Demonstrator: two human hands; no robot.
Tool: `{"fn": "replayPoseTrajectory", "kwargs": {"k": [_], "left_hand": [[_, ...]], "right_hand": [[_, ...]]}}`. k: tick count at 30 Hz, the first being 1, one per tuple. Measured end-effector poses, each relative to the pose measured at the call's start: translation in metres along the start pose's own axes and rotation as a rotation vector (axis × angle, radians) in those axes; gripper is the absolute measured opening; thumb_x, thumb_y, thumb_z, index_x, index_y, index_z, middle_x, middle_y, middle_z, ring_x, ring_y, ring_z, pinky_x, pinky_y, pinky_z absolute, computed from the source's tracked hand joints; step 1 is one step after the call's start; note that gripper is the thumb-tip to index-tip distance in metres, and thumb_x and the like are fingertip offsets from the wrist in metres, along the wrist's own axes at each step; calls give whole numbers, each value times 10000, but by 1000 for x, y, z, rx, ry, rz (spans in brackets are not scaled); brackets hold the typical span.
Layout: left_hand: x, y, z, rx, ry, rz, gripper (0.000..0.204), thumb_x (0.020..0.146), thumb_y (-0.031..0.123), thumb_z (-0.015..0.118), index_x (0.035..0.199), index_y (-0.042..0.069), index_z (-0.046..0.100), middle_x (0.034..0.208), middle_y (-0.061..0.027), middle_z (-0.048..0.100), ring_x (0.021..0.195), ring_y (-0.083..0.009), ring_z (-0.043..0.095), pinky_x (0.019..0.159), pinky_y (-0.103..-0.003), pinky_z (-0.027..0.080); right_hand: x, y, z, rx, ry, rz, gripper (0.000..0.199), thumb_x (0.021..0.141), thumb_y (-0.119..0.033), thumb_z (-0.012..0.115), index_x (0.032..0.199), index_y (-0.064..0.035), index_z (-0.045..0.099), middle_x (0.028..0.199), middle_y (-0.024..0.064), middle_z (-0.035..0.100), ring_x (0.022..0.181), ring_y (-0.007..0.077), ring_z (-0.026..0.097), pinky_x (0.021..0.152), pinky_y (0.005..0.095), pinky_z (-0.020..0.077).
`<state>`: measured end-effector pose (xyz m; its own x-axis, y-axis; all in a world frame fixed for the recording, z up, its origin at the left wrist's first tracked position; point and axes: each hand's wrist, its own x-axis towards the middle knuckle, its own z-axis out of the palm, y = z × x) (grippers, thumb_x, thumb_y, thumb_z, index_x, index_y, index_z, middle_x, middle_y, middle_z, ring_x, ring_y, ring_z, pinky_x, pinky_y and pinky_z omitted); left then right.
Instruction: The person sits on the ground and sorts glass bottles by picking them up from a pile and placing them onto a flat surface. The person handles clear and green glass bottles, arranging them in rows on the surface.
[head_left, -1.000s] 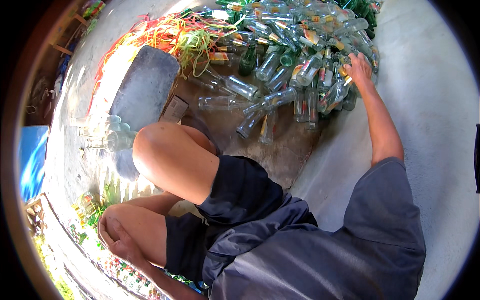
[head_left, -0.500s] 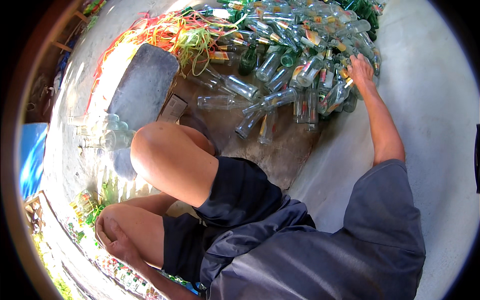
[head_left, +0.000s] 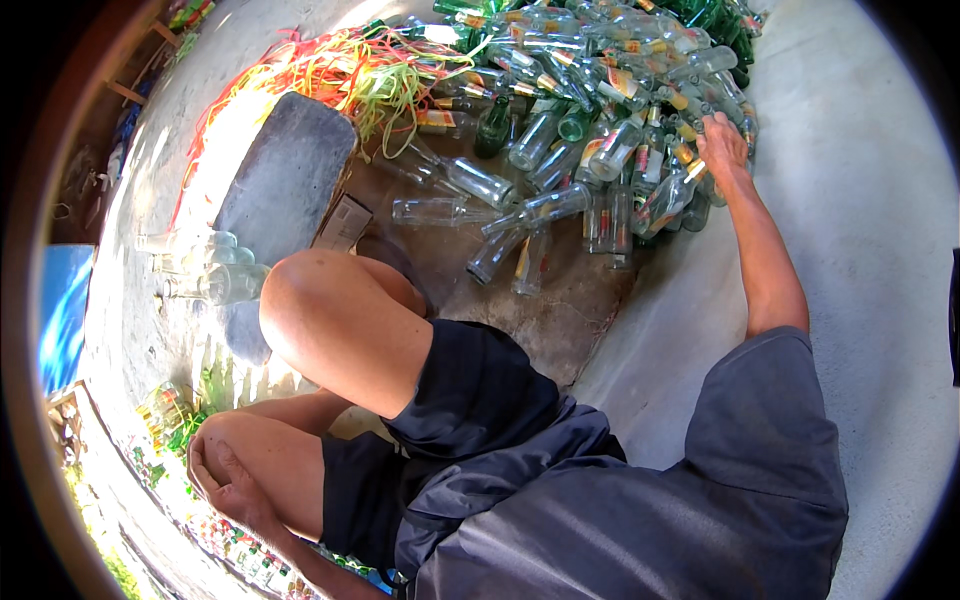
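Note:
At the right edge of a big heap of glass bottles (head_left: 540, 145), my right hand (head_left: 724, 148) reaches in beside the pale wall. Its fingers are curled down among the bottles, and the fingertips and whatever they grip are hidden. Just below it lies a clear bottle (head_left: 662, 203) with its neck toward the hand. My left hand (head_left: 238, 492) rests on my left knee, fingers stretched along it, holding nothing. Clear and green bottles fill the heap, many with labels. Several loose ones, including a clear bottle (head_left: 437, 211), lie at its near side.
A tangle of red and yellow-green plastic straps (head_left: 330, 70) lies left of the heap. In front of it is a dark grey slab (head_left: 285, 165). More clear bottles (head_left: 225, 283) lie left of my knees. The pale wall (head_left: 850, 200) rises at the right.
My right hand has shifted slightly downward at the heap's right edge, still among the bottles. My left hand stays on the knee. The whole view has moved a little.

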<state>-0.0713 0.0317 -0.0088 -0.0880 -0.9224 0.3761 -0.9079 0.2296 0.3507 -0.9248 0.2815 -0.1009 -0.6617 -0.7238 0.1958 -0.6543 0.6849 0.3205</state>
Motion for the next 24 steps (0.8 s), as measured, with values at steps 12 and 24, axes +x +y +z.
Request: {"fn": "replayPoseTrajectory", "kwargs": {"k": [12,24], "left_hand": [[0,-4,-2,-14,-5,19,395,1048,266,649,1351,13,650,1378,-159,656,1293,-318,593,1158,-436,423],[1,2,-2,-43,4,-2,380,1045,247,653,1343,11,653,1355,-167,667,1272,-322,607,1143,-434,436]], "right_hand": [[7,16,-27,1,-76,102,396,905,-250,748,1255,-84,661,1343,109,649,1224,367,646,991,485,549],[-11,52,-44,60,127,231,356,915,-313,733,1206,-114,683,1241,100,670,1159,356,667,950,495,552]]}}
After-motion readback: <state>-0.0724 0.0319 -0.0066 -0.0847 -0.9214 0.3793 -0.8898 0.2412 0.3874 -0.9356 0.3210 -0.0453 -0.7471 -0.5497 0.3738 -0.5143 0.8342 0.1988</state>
